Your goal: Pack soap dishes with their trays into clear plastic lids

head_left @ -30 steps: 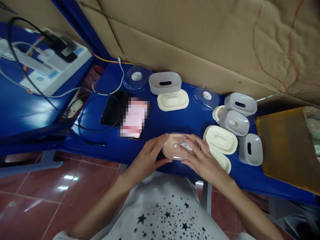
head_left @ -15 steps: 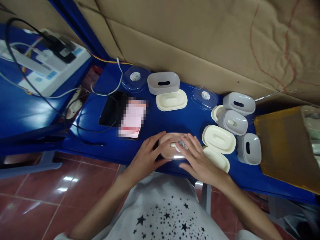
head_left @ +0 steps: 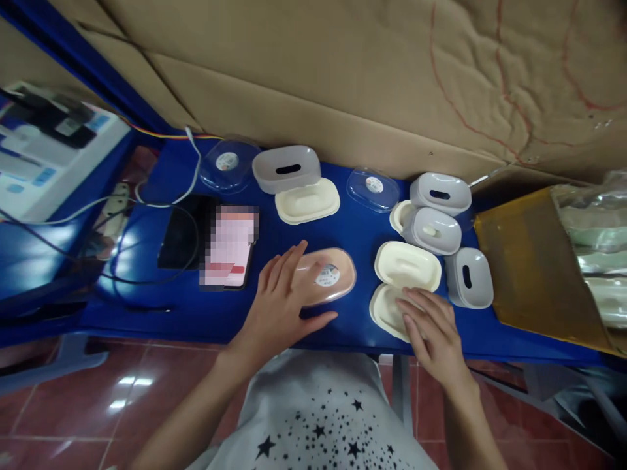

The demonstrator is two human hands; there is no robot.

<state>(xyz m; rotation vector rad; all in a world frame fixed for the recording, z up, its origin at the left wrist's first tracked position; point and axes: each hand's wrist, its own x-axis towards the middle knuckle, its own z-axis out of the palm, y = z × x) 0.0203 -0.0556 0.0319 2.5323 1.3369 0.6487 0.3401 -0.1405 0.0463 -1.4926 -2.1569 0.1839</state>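
My left hand [head_left: 279,294] lies spread over the left end of a peach-coloured oval container [head_left: 340,264], which has a clear top and a round label. Its thumb reaches along the near edge. My right hand [head_left: 434,329], fingers loosely bent and thumb apart, is over the near cream oval tray [head_left: 385,310]; whether it touches the tray is hard to tell. A second cream tray [head_left: 407,266] sits just behind that one. To the right stands a grey oval box [head_left: 481,277] with a dark slot.
More grey boxes [head_left: 441,194] stand at the back right, with another grey box [head_left: 287,166] and cream tray [head_left: 307,201] farther left. Clear lids [head_left: 360,189] rest along the cardboard. A phone [head_left: 228,248] and cables are at left; a cardboard box [head_left: 519,261] is at right.
My right hand has left the peach-coloured container and moved right to the near cream tray. My left hand stays at the container. The whole view has shifted slightly.
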